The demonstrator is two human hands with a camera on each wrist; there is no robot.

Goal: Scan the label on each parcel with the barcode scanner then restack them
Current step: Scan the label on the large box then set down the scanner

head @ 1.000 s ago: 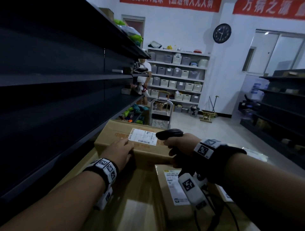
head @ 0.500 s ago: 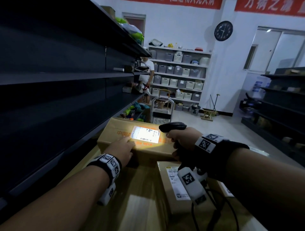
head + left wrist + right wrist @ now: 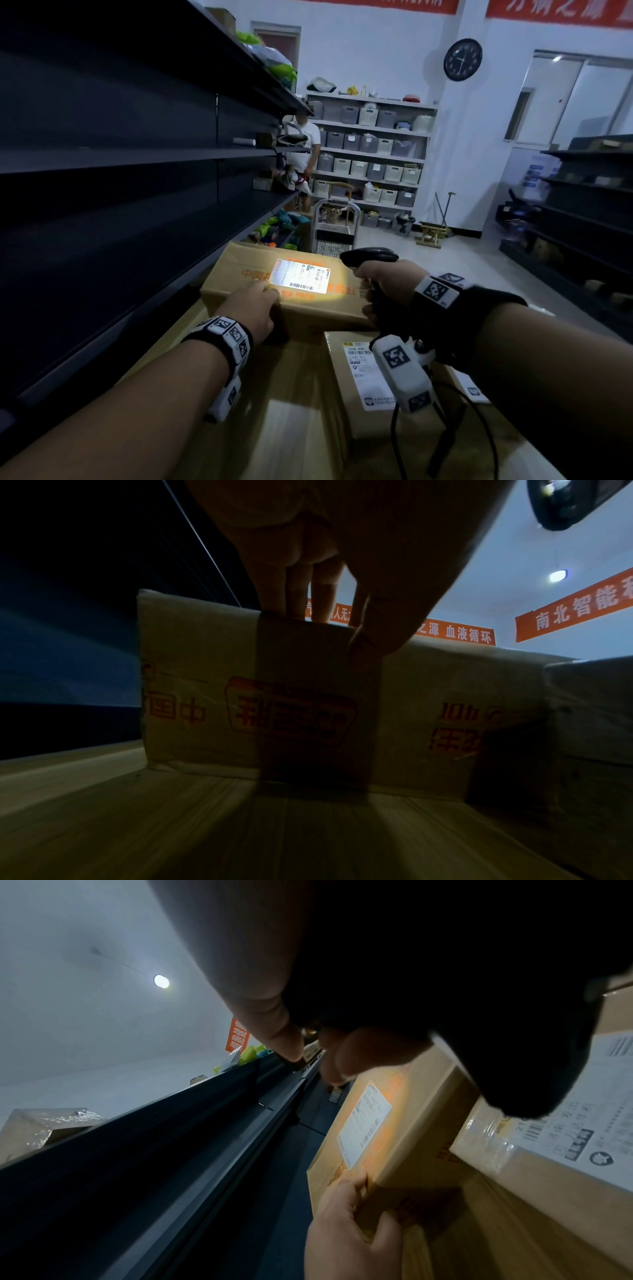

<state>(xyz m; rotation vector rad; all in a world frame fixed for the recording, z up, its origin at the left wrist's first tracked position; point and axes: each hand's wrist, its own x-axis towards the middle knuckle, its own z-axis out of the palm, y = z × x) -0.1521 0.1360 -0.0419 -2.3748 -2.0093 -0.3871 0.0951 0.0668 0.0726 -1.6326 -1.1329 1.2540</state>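
Observation:
A brown cardboard parcel (image 3: 239, 284) with red print lies across a larger carton (image 3: 291, 411). Its white label (image 3: 301, 275) glows under the scanner's light. My left hand (image 3: 257, 301) holds the parcel's near top edge, fingers (image 3: 298, 588) over the top and thumb on the near side (image 3: 308, 696). My right hand (image 3: 380, 284) grips the black barcode scanner (image 3: 370, 256), just right of the parcel and aimed at the label (image 3: 363, 1123). A second labelled parcel (image 3: 352, 404) lies near right, partly under my right wrist. The right wrist view shows my left hand (image 3: 342, 1218) at the parcel's corner.
Dark metal shelving (image 3: 137, 154) runs close along the left. A person (image 3: 303, 144) stands at its far end beside a hand trolley (image 3: 334, 222). More dark shelves (image 3: 582, 205) line the right. The scanner's cable (image 3: 486, 428) hangs below my right wrist.
The label was unlit a second ago and now glows in the scanner's beam. Both hands have kept nearly the same places on the parcel and the scanner.

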